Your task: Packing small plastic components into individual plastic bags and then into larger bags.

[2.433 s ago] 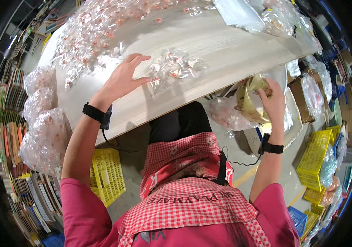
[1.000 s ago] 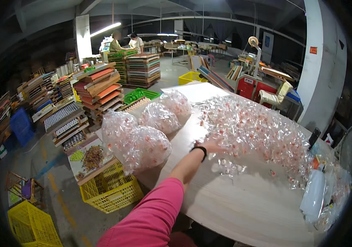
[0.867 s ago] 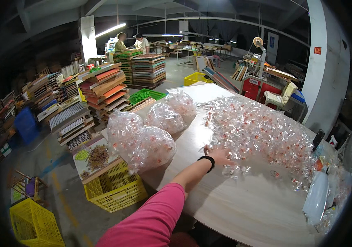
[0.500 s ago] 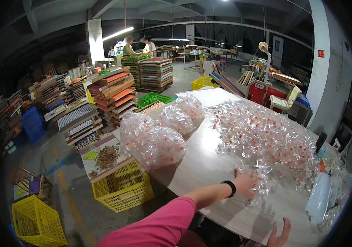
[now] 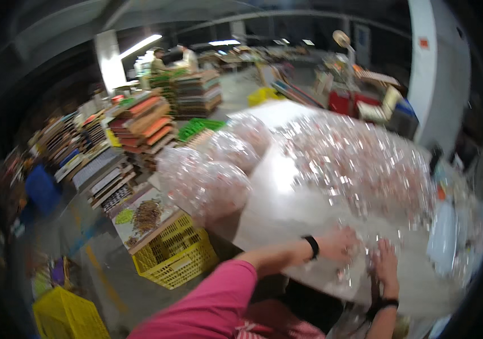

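My left hand (image 5: 337, 244), with a dark band on its wrist, reaches low over the pale tabletop (image 5: 264, 220). Its fingers look stretched out and apart, though motion smears them. Just right of it is my right hand (image 5: 386, 264), also banded at the wrist, its blurred fingers against a few small clear packets (image 5: 374, 253). Whether it grips any of them I cannot make out. Beyond both hands spreads a wide heap of clear packets (image 5: 360, 164) with reddish bits inside. To the left sit several big clear bags (image 5: 213, 189) stuffed with similar packets.
A yellow crate (image 5: 176, 254) stands below the table's left side, beside a board (image 5: 134, 243) bearing brown and green pieces. Stacked trays (image 5: 145, 124) rise beyond it. At the right lies a roll of clear plastic (image 5: 442, 237). A white pillar (image 5: 442, 73) and two people are farther off.
My right hand has come forward from the near edge to the packets beside my left hand. My left hand has drawn slightly nearer. The whole view has shifted and blurred.
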Demonstrator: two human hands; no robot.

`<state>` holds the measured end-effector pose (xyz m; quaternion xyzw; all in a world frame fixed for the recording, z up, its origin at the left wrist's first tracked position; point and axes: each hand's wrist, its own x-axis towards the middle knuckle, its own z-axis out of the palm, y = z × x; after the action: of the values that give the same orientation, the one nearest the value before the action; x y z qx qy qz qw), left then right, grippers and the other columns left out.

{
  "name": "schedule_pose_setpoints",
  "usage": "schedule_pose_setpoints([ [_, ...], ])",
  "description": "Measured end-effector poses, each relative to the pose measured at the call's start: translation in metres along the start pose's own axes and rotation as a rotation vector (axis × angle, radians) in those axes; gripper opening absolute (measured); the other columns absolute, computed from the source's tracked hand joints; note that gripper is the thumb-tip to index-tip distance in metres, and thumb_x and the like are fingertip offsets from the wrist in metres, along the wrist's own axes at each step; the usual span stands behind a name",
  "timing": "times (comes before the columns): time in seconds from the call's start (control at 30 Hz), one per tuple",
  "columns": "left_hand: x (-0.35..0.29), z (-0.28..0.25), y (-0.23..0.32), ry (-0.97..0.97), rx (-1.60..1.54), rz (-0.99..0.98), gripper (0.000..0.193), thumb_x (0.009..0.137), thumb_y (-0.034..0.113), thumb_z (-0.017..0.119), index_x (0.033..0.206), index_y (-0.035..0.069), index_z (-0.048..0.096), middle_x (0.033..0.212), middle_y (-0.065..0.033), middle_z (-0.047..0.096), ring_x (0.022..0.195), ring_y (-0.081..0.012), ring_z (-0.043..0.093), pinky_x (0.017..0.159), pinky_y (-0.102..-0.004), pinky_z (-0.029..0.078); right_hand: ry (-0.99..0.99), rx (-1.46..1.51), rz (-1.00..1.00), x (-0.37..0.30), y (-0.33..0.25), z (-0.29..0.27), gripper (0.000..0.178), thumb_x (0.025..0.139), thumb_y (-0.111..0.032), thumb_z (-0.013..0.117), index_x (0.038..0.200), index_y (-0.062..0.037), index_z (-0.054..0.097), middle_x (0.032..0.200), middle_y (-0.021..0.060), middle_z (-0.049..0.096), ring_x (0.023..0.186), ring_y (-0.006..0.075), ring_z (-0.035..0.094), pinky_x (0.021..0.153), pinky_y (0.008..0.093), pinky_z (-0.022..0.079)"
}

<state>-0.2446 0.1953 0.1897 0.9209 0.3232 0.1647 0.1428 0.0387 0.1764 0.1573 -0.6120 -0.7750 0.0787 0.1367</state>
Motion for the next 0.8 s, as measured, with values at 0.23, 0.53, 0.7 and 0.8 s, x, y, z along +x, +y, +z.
schedule_pose_setpoints([
  [0.23,-0.033,-0.022,-0.056,0.234,0.292,0.0,0.052,0.083,0.037,0.07,0.127,0.012,0.06,0.134,-0.0177,0.054,0.131,-0.0399,0.042,0.112,-0.0496,0.034,0.118,0.331,0.034,-0.006,0.007,-0.051,0.053,0.101,-0.037,0.041,0.147,-0.0106,0.039,0.149,0.0175,0.042,0.138,0.0348,0.037,0.116,0.043,0.028],
  [0.53,-0.02,-0.015,-0.034,-0.042,0.21,-0.318,0.067,0.086,0.06,0.06,0.142,0.026,0.048,0.158,-0.0192,0.023,0.145,-0.0462,0.016,0.106,-0.072,0.022,0.282,0.25,0.147,-0.041,0.053,-0.066,0.057,0.093,-0.02,0.051,0.149,-0.0244,0.038,0.155,0.0072,0.036,0.143,0.0303,0.032,0.116,0.039,0.03],
  [0.7,-0.024,-0.005,-0.043,0.052,0.233,-0.242,0.064,0.089,0.058,0.058,0.142,0.024,0.047,0.155,-0.0185,0.029,0.143,-0.0467,0.019,0.107,-0.0693,0.022,0.069,-0.258,0.18,-0.04,0.018,-0.04,0.055,0.095,-0.031,0.052,0.148,-0.0269,0.038,0.151,0.0031,0.041,0.137,0.0324,0.038,0.112,0.0442,0.035],
  [0.8,-0.023,-0.007,-0.038,0.065,0.275,-0.228,0.062,0.091,0.055,0.057,0.143,0.023,0.045,0.153,-0.0189,0.032,0.142,-0.047,0.022,0.109,-0.0646,0.023,0.17,-0.151,0.174,-0.04,0.025,-0.039,0.053,0.095,-0.034,0.056,0.146,-0.0278,0.042,0.146,0.0057,0.045,0.131,0.0305,0.044,0.105,0.0555,0.038],
])
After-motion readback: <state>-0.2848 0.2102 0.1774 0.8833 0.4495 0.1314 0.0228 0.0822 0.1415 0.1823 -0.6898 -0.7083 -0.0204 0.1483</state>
